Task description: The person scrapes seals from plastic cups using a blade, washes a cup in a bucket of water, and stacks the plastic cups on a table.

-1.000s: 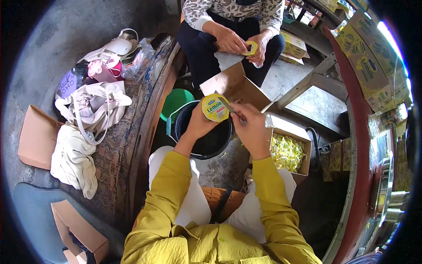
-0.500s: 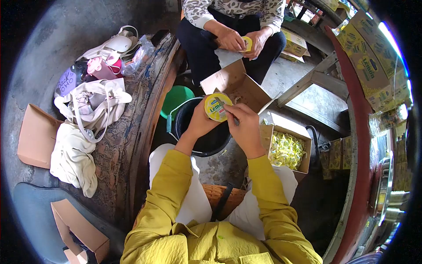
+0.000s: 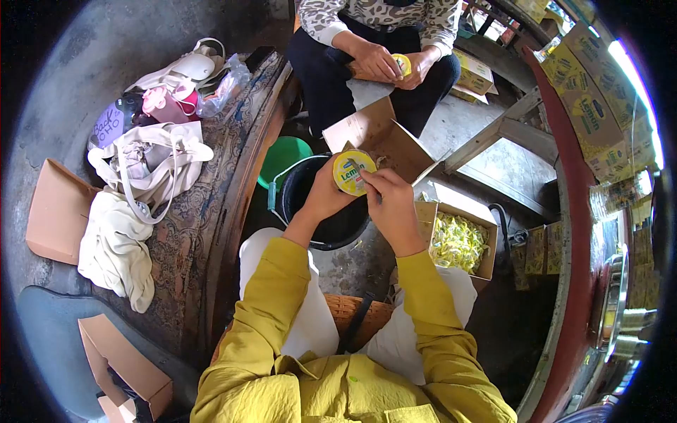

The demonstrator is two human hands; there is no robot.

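My left hand (image 3: 326, 192) is wrapped round a tub with a yellow and white "Lemon" lid (image 3: 345, 174), its printed top turned up toward me. My right hand (image 3: 393, 202) pinches a small knife (image 3: 357, 168), whose narrow grey blade lies across the right part of that lid. Both hands are above a black bucket (image 3: 331, 236) standing between my knees. Just beyond them an open cardboard box (image 3: 416, 151) touches the bucket area. Whether the blade cuts or only rests on the lid, I cannot tell.
Opposite me, a seated person's hands (image 3: 395, 67) hold a similar yellow-lidded tub (image 3: 402, 65). A carton of yellow-green plastic scraps (image 3: 458, 243) stands by my right knee. A green bucket (image 3: 282, 158) is behind the black one. Bags (image 3: 151, 166) lie on the carved bench (image 3: 190, 275) at left.
The blade and my right fingers have shifted slightly on the lid. My left hand keeps its hold on the tub. The whole view has moved a little.
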